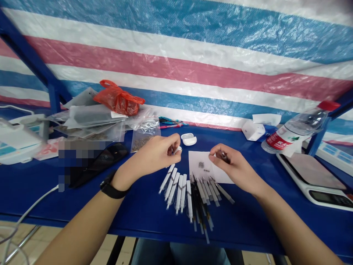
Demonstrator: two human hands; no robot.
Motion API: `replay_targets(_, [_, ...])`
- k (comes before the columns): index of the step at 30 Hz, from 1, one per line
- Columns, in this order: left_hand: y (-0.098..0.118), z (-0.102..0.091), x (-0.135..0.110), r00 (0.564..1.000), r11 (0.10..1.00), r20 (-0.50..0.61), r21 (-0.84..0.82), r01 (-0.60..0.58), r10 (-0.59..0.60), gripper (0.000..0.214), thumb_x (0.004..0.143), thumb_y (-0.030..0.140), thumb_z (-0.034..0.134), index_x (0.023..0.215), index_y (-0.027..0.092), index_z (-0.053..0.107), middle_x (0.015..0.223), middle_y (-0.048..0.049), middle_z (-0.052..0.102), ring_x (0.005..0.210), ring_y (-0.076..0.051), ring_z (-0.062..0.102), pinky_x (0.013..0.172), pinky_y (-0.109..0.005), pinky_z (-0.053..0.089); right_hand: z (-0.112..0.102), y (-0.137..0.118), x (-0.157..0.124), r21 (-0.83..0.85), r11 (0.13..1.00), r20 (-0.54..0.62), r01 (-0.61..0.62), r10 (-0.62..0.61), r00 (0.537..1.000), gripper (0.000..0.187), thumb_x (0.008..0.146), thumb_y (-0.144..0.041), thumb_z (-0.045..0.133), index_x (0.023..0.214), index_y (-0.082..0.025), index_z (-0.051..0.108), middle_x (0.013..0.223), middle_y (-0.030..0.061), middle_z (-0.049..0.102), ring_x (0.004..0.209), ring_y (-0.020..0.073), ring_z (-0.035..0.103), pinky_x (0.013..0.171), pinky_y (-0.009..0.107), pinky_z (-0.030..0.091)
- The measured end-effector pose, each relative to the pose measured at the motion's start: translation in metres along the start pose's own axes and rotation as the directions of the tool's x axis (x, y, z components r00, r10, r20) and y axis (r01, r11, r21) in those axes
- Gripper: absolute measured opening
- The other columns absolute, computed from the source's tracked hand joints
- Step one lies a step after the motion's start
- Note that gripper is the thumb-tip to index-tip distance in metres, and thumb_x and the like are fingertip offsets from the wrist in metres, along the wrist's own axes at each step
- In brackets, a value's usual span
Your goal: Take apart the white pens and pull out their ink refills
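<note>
My left hand point(165, 149), with a black watch point(113, 187) on the wrist, is closed round a white pen part point(178, 149); only its end shows. My right hand point(231, 165) is closed over the white paper, thumb and forefinger together, with a dark slender piece point(225, 157) across its palm. Small dark springs point(201, 165) lie on the paper point(223, 176) between the hands. Below are several white pen barrels point(179, 193) with clips, dark-tipped refills point(200, 206) and white-grey pen pieces point(211, 191), fanned toward the front edge.
A white earphone case point(189, 140) lies open behind the paper. Plastic bags point(91, 117) and a red bag point(118, 97) are heaped at back left, near a black pouch point(102, 163). At right stand a bottle point(298, 129) and a scale point(317, 176). Striped sheeting hangs behind.
</note>
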State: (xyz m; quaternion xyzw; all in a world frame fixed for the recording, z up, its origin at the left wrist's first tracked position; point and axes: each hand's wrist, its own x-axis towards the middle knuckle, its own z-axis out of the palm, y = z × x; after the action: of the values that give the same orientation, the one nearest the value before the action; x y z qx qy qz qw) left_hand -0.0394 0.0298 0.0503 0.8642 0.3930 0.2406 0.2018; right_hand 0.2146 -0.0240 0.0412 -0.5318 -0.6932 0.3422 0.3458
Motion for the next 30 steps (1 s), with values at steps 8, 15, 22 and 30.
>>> replay_targets(8, [0.012, 0.015, -0.002, 0.995, 0.987, -0.011, -0.128, -0.098, 0.098, 0.01, 0.099, 0.03, 0.039, 0.092, 0.022, 0.04, 0.069, 0.0064, 0.044, 0.055, -0.011, 0.043, 0.057, -0.024, 0.035, 0.019, -0.004, 0.001, 0.526, 0.843, 0.02, -0.109, 0.116, 0.993, 0.032, 0.082, -0.047, 0.075, 0.079, -0.02, 0.058, 0.056, -0.0111, 0.025, 0.049, 0.0073, 0.016, 0.048, 0.027, 0.015])
replay_targets(15, [0.02, 0.044, -0.004, 0.971, 0.972, -0.106, -0.077, -0.223, 0.215, 0.018, 0.094, 0.029, 0.049, 0.111, 0.023, 0.054, 0.066, 0.0074, 0.056, 0.049, -0.01, 0.048, 0.051, -0.022, 0.033, 0.033, -0.005, -0.003, 0.681, 0.699, 0.151, -0.218, 0.156, 0.976, 0.033, 0.081, -0.046, 0.08, 0.079, -0.019, 0.061, 0.051, -0.0129, 0.022, 0.047, 0.0061, 0.012, 0.048, 0.026, 0.016])
replay_targets(22, [0.014, 0.053, -0.001, 0.841, 0.917, -0.369, 0.107, -0.385, 0.396, 0.011, 0.096, 0.025, 0.055, 0.1, 0.021, 0.065, 0.087, 0.0013, 0.076, 0.066, -0.011, 0.068, 0.056, -0.021, 0.043, 0.032, 0.0, -0.002, 0.761, 0.592, 0.211, -0.265, 0.16, 0.964, 0.03, 0.079, -0.042, 0.085, 0.077, -0.019, 0.066, 0.05, -0.0124, 0.023, 0.047, 0.0061, 0.011, 0.047, 0.025, 0.015])
replay_targets(30, [0.012, 0.053, -0.002, 0.779, 0.879, -0.41, 0.175, -0.443, 0.474, 0.02, 0.101, 0.024, 0.055, 0.094, 0.021, 0.073, 0.067, 0.0029, 0.069, 0.053, -0.008, 0.061, 0.049, -0.021, 0.039, 0.035, 0.002, -0.002, 0.71, 0.662, 0.16, -0.241, 0.182, 0.97, 0.037, 0.077, -0.05, 0.084, 0.072, -0.021, 0.061, 0.05, -0.0129, 0.021, 0.045, 0.0071, 0.012, 0.047, 0.026, 0.017])
